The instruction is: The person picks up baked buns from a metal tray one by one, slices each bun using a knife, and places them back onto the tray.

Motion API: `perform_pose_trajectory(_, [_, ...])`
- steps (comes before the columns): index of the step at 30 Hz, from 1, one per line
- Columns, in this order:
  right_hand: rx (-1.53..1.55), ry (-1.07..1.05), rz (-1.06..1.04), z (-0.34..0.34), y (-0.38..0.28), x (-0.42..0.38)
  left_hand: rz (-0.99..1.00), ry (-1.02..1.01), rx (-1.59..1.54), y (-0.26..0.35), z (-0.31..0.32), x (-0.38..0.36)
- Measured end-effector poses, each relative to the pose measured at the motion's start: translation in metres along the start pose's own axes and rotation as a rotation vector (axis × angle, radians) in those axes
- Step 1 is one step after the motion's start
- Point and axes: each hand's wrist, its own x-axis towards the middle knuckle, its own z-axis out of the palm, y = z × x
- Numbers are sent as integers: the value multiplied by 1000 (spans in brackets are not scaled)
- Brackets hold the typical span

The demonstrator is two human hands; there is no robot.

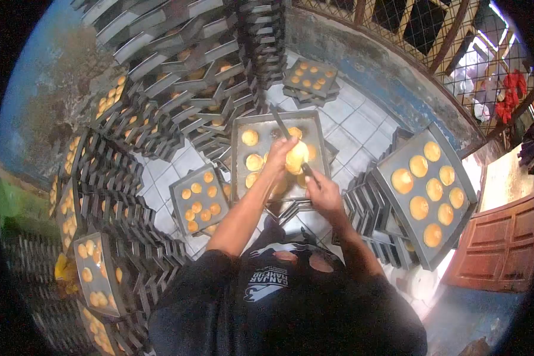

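Note:
My left hand (280, 155) is closed on the side of a round, golden bun (296, 158), held above a metal baking tray (237, 121). In my right hand (325, 194), the fingers wrap round the dark handle of a long knife (279, 120). Its narrow blade lines up past the bun and shows again beyond my left hand, pointing away from me; the middle of it is hidden by the bun and fingers. More buns (250, 137) sit spaced out on the tray below, some covered by my forearm and hands.
To the right, a tray of buns (418, 207) tops a tall stack of trays. A lower tray of buns (194, 200) lies left of my work, another (310, 78) at the back wall. High tray stacks (178, 77) crowd the left side. Tiled floor (347, 121) shows between them.

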Motion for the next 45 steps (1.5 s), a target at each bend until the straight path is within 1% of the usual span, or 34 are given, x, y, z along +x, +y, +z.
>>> perform_pose_trajectory(1, [22,-41,50,-1,-3,3,14,72,-66,3,7,-4])
perform_pose_trajectory(2, [12,2,-22,0,8,-2,20,59,-126,11,4,-3])
perform_pose_trajectory(3, [10,-3,-27,-2,18,-14,27,62,-127,19,-2,-1])
perform_pose_trajectory(5, [-158,-35,-116,-7,31,-40,49,124,-109,34,-19,1])
perform_pose_trajectory(6, [-160,-45,-119,-9,32,-45,72,62,-135,37,-28,0])
perform_pose_trajectory(8, [-157,-155,146,-11,30,-57,38,85,-120,24,-30,-6])
perform_pose_trajectory(9, [-152,-151,156,-7,32,-53,-2,96,-107,16,-23,-11])
perform_pose_trajectory(10, [-75,-95,48,0,34,-43,-13,139,-101,3,-12,-14])
perform_pose_trajectory(11, [1,-38,-61,5,36,-32,-24,135,-99,-4,-2,-16])
perform_pose_trajectory(13, [1,-51,-32,9,32,-9,-51,172,-200,-13,9,-19])
perform_pose_trajectory(14, [-3,-74,-15,11,32,-2,-52,205,-251,-6,9,-16])
perform_pose_trajectory(15, [-1,-78,-15,11,37,-5,-50,210,-250,-3,-2,-7])
perform_pose_trajectory(17, [-26,-98,-161,4,55,-27,-25,226,-279,6,-32,7])
perform_pose_trajectory(18, [-29,-109,-160,2,64,-37,-13,252,-266,12,-44,10])
perform_pose_trajectory(20, [-194,-136,-77,1,77,-54,-30,256,-281,12,-54,8])
perform_pose_trajectory(22, [-194,-125,-52,14,87,-40,-108,182,-339,0,-51,4])
perform_pose_trajectory(23, [-199,-109,-35,20,86,-30,-124,182,-341,-9,-42,3])
perform_pose_trajectory(24, [-138,-89,-48,24,65,-15,-177,246,-357,-17,-34,1])
perform_pose_trajectory(25, [-136,-88,-31,35,64,3,-229,310,-372,-22,-27,0])
perform_pose_trajectory(26, [-47,-95,30,46,69,22,-234,361,-413,-22,-21,3])
perform_pose_trajectory(27, [43,-104,89,55,77,33,-245,367,-415,-26,-30,10])
perform_pose_trajectory(28, [43,-107,99,59,84,37,-268,389,-445,-26,-41,20])
perform_pose_trajectory(30, [-103,-113,28,65,107,36,-300,420,-480,-20,-60,41])
perform_pose_trajectory(31, [-114,-96,-1,70,135,25,-260,488,-468,-14,-68,52])
perform_pose_trajectory(32, [-108,-107,56,68,150,6,-220,556,-458,-10,-76,64])
perform_pose_trajectory(33, [-103,-118,112,65,165,-13,-231,565,-471,-13,-93,78])
perform_pose_trajectory(36, [135,-114,470,50,150,-56,-222,587,-457,-29,-145,133])
perform_pose_trajectory(37, [80,-139,591,51,181,-75,-235,596,-471,-38,-166,158])
perform_pose_trajectory(39, [318,-11,493,57,174,-87,-120,670,-206,-82,-231,204])
perform_pose_trajectory(40, [254,-9,616,58,174,-91,-141,678,-218,-81,-243,208])
perform_pose_trajectory(41, [187,-6,733,58,173,-91,-60,722,328,-72,-252,212])
perform_pose_trajectory(42, [139,44,464,67,185,-94,28,723,877,-68,-263,217])
perform_pose_trajectory(43, [28,-15,678,66,160,-74,14,722,869,-70,-278,221])
perform_pose_trajectory(45, [40,-4,707,75,168,-72,242,661,1622,-77,-304,226])
